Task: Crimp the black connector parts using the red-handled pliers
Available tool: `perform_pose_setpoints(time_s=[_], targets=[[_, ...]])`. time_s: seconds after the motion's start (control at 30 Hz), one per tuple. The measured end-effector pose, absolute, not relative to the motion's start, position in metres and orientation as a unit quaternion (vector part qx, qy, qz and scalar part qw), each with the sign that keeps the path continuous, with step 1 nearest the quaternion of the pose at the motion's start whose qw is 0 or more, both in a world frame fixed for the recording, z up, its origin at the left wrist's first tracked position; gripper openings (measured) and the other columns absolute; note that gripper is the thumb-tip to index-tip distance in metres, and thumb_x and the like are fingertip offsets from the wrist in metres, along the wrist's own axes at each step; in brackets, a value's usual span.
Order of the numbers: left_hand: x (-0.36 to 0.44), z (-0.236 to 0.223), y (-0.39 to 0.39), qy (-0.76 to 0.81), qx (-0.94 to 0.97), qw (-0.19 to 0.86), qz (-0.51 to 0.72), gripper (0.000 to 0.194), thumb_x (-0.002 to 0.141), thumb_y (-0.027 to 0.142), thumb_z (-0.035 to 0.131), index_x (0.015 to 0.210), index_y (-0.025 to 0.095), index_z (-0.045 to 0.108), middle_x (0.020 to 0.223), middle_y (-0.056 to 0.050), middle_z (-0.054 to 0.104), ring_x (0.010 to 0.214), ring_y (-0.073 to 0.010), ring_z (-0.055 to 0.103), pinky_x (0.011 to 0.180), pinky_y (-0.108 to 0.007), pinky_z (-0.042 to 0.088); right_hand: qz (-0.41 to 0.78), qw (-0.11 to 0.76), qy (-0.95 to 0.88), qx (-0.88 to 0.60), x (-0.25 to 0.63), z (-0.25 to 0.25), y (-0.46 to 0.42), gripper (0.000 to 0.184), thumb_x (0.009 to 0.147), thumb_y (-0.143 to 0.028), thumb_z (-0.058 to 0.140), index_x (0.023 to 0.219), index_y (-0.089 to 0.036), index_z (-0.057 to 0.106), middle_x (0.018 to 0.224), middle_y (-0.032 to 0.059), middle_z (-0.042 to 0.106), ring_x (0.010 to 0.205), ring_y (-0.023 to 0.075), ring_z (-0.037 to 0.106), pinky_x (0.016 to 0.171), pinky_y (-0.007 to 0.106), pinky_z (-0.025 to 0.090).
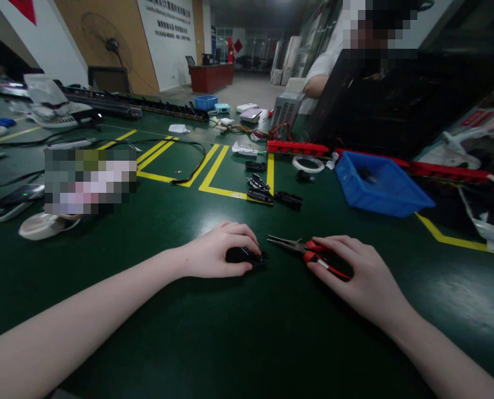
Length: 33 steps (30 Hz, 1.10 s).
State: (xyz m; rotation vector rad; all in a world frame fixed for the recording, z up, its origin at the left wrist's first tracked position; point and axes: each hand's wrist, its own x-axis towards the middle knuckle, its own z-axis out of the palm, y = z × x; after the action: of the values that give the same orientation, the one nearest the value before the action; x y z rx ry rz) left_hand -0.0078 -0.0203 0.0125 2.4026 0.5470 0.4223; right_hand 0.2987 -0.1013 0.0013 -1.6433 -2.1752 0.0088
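Observation:
Near the middle of the green table, my left hand is closed around a small black plastic part; its exact kind I cannot make out. To its right, my right hand grips red-handled needle-nose pliers. The pliers' jaws point left toward the black part, slightly apart at the tips and not touching it. Beyond my hands lie several similar black parts, partly over a yellow tape line.
A blue bin with dark pieces in it stands at the right. Behind it are a red strip and a white tape roll. A tape roll and a phone-like device lie left. A person is across the table.

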Motion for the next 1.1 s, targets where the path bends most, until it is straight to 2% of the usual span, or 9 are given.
perform_pose_setpoints(time_s=[0.13,0.33,0.5,0.6,0.73,0.93,1.03,1.1], targets=[[-0.012,0.016,-0.019,0.235,0.905,0.317,0.157,0.023,0.088,0.03,0.063,0.109,0.022,0.068,0.119,-0.005,0.062,0.116,-0.0245,0.054,0.106,-0.044,0.034,0.025,0.178,-0.794,-0.58,0.296,0.014,-0.108,0.042,0.083,-0.05,0.063,0.118,-0.028,0.064,0.118,0.0077,0.066,0.111,0.03,0.059,0.094,0.052,0.043],[-0.011,0.016,-0.019,0.242,0.905,0.31,0.164,0.021,0.094,0.031,0.056,0.11,0.022,0.067,0.116,-0.006,0.061,0.111,-0.0227,0.054,0.102,-0.043,0.038,0.089,0.261,-0.737,-0.616,0.303,0.025,-0.097,0.03,0.094,-0.041,0.047,0.109,-0.025,0.068,0.117,0.0086,0.064,0.109,0.0252,0.061,0.092,0.046,0.048],[-0.01,0.014,-0.018,0.229,0.911,0.301,0.164,0.02,0.093,0.03,0.058,0.11,0.022,0.066,0.114,-0.006,0.061,0.109,-0.0221,0.055,0.098,-0.04,0.041,0.173,0.147,-0.797,-0.56,0.295,0.032,-0.066,0.028,0.093,-0.033,0.046,0.109,-0.026,0.069,0.109,0.0061,0.066,0.099,0.0216,0.064,0.085,0.04,0.051],[-0.011,0.014,-0.018,0.224,0.917,0.284,0.166,0.02,0.093,0.03,0.058,0.11,0.022,0.065,0.113,-0.005,0.061,0.107,-0.0215,0.056,0.097,-0.039,0.042,0.182,0.094,-0.812,-0.546,0.285,0.042,-0.049,0.024,0.089,-0.032,0.051,0.101,-0.024,0.07,0.103,0.0053,0.066,0.093,0.0211,0.064,0.08,0.037,0.051],[-0.011,0.014,-0.017,0.215,0.923,0.267,0.173,0.019,0.093,0.029,0.058,0.11,0.022,0.064,0.112,-0.005,0.061,0.105,-0.0211,0.056,0.095,-0.038,0.043,0.162,0.038,-0.826,-0.539,0.274,0.048,-0.039,0.017,0.087,-0.029,0.051,0.087,-0.022,0.066,0.094,0.0042,0.065,0.081,0.0183,0.063,0.07,0.032,0.049],[-0.012,0.012,-0.017,0.21,0.929,0.244,0.184,0.02,0.094,0.032,0.057,0.11,0.022,0.063,0.112,-0.005,0.061,0.105,-0.0213,0.057,0.094,-0.037,0.043,0.091,-0.027,-0.833,-0.544,0.264,0.046,-0.031,0.012,0.085,-0.022,0.046,0.08,-0.02,0.057,0.088,0.0071,0.064,0.073,0.0188,0.061,0.063,0.031,0.047],[-0.012,0.01,-0.016,0.203,0.93,0.234,0.195,0.019,0.094,0.032,0.056,0.109,0.022,0.064,0.112,-0.005,0.062,0.105,-0.0208,0.058,0.093,-0.035,0.043,0.114,-0.002,-0.812,-0.572,0.261,0.045,-0.028,0.012,0.086,-0.025,0.045,0.08,-0.021,0.056,0.084,0.0061,0.065,0.07,0.019,0.061,0.061,0.031,0.048],[-0.013,0.009,-0.015,0.203,0.929,0.234,0.202,0.02,0.094,0.032,0.057,0.109,0.021,0.064,0.112,-0.005,0.062,0.106,-0.0205,0.058,0.095,-0.035,0.042,0.151,0.054,-0.803,-0.574,0.254,0.043,-0.03,0.015,0.089,-0.029,0.044,0.088,-0.022,0.058,0.084,0.0051,0.066,0.071,0.0187,0.063,0.062,0.031,0.049]])
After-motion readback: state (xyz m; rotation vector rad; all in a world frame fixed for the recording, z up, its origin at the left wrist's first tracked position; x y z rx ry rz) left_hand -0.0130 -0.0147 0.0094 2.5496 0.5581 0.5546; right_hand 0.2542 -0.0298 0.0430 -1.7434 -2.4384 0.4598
